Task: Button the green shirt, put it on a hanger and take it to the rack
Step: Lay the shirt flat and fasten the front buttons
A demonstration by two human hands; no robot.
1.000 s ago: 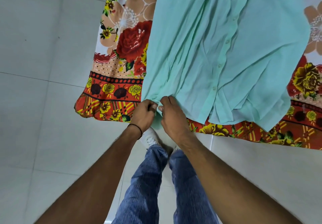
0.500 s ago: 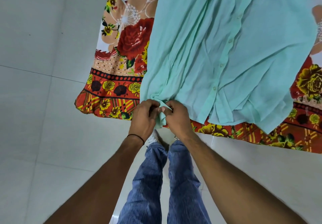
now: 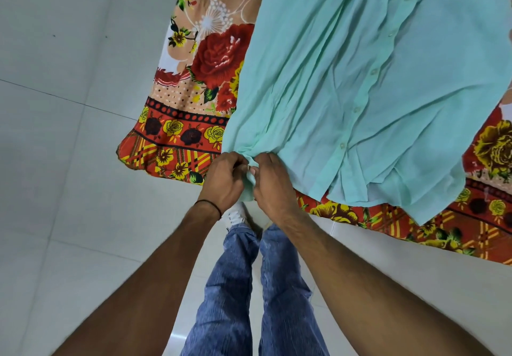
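Green shirt [image 3: 346, 84] cloth is pinched between both hands at the middle of the view. The left hand [image 3: 225, 181] and the right hand [image 3: 273, 186] curl their fingers onto one small bunched fold at the garment's near edge, thumbs almost meeting. Whether a button sits between the fingertips cannot be told. From the hands the shirt spreads toward one o'clock, lying on a flowered bedsheet [image 3: 194, 145] that shows at eleven and three o'clock. A row of buttons [image 3: 356, 109] runs up the front and looks fastened. At six o'clock are jeans [image 3: 235, 286] and a white shoe [image 3: 235, 216] on the tiled floor [image 3: 69, 162]. The buttoning step seems to be in hand, likely a cuff or hem fastening. The next move calls for easing a button through its hole with a fine pinch. No hanger is in view.
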